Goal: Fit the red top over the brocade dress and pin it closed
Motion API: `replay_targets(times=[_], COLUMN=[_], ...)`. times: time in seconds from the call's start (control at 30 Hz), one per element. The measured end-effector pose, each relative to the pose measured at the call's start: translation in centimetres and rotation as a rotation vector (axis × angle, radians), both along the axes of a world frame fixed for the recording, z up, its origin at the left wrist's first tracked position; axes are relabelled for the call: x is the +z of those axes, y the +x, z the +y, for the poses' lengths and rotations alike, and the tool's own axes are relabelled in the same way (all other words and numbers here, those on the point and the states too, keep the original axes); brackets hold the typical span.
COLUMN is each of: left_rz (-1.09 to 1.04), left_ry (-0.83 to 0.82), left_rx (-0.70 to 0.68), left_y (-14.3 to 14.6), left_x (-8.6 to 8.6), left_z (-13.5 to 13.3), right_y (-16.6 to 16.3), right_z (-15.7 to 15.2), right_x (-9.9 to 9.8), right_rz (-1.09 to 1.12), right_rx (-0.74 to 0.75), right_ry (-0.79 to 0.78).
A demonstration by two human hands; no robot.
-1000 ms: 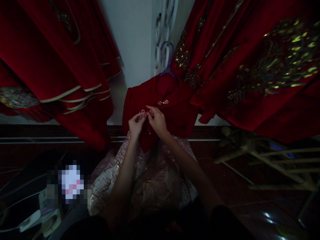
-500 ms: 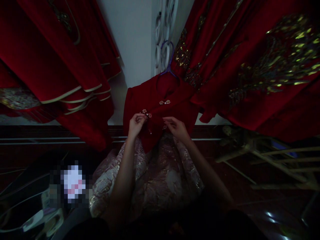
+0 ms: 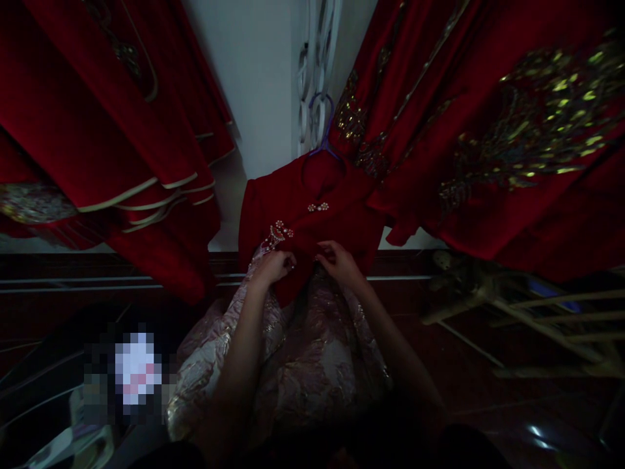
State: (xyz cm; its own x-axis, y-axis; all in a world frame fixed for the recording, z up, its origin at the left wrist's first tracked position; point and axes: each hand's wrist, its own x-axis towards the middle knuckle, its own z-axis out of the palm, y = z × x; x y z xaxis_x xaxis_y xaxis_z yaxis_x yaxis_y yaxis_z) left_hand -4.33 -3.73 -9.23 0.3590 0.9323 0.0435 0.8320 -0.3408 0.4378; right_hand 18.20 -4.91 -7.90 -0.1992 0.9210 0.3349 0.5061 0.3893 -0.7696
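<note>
Red jacket [image 3: 354, 218] on hanger [image 3: 325, 144]: snag and slip hazards

Location: the jacket hangs at centre, its hanger hooked on white scrollwork [image 3: 333, 29]. Its hem lies over brocade cloth [image 3: 336, 365].

Hand state: left hand [image 3: 273, 266], fingers curled together over the lower front, just below the beaded ornament [image 3: 278, 233]. Whether cloth is pinched there cannot be told. Right hand [image 3: 339, 262], thumb and forefinger slightly apart near the hem; contact with the fabric cannot be confirmed.

Possible faults (judgement):
1. Snagging. Fingers passing close to the beaded ornament could catch a strand; a sharp pull may loosen beads or strain the cloth.
2. Slipping. Downward force at the hem could tilt the hanger or drag a shoulder off it.
3. Cross-catching. Sequinned red garments [image 3: 561, 98] crowd the jacket on the right; their rough trim may hook its cloth.
4. Misjudged edges. Dim light on dark red fabric makes overlaps hard to read, so the wrong layer could be gripped.

Containers: none can be identified with certainty. Pale items [image 3: 92, 446] sit at lower left against a dark shape [image 3: 43, 355], possibly a bag; its contents cannot be made out.
</note>
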Motion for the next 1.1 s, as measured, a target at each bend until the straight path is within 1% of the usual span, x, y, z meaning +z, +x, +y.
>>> replay_targets(times=[0.1,0.17,0.27,0.33,0.47,0.57,0.63,0.77,0.83,0.93,1.1], left_rz=[-0.063,-0.133,-0.232,-0.258,-0.257,-0.269,-0.262,-0.249,-0.250,-0.199,-0.030], left_ry=[0.008,0.018,0.027,0.023,0.034,0.039,0.055,0.093,0.091,0.089,0.192], left_rx=[-0.001,-0.004,-0.024,-0.035,-0.038,-0.029,-0.019,0.029,0.041,0.027,0.079], left_y=[-0.3,-0.5,-0.6,-0.7,-0.8,-0.9,-1.0,-1.1,-1.1,-0.9,0.1], left_x=[-0.2,-0.3,-0.4,-0.5,-0.5,-0.5,-0.5,-0.6,-0.5,-0.2,0.8], left_z=[0.3,0.5,0.6,0.7,0.7,0.8,0.8,0.8,0.8,0.5,-0.3], right_y=[-0.4,-0.3,-0.1,-0.2,-0.7,-1.1,-1.2,-1.0,-0.9,-0.7,-0.8], right_z=[0.2,0.3,0.6,0.8,1.0,1.0,1.1,1.2,1.3,1.4,1.3], right_x=[-0.7,-0.9,-1.4,-2.1,-3.6,-4.1,-4.1,-4.1,-4.0,-4.1,-4.1], right_rz=[0.014,-0.011,-0.089,-0.097,-0.061,-0.093,-0.104,-0.038,-0.022,-0.039,-0.153], right_rx=[0.068,0.079,-0.052,-0.115,-0.018,-0.013,-0.027,-0.027,-0.032,-0.045,-0.071], right_ry=[-0.048,-0.034,0.050,0.066,-0.057,-0.067,-0.070,-0.168,-0.180,-0.135,0.007])
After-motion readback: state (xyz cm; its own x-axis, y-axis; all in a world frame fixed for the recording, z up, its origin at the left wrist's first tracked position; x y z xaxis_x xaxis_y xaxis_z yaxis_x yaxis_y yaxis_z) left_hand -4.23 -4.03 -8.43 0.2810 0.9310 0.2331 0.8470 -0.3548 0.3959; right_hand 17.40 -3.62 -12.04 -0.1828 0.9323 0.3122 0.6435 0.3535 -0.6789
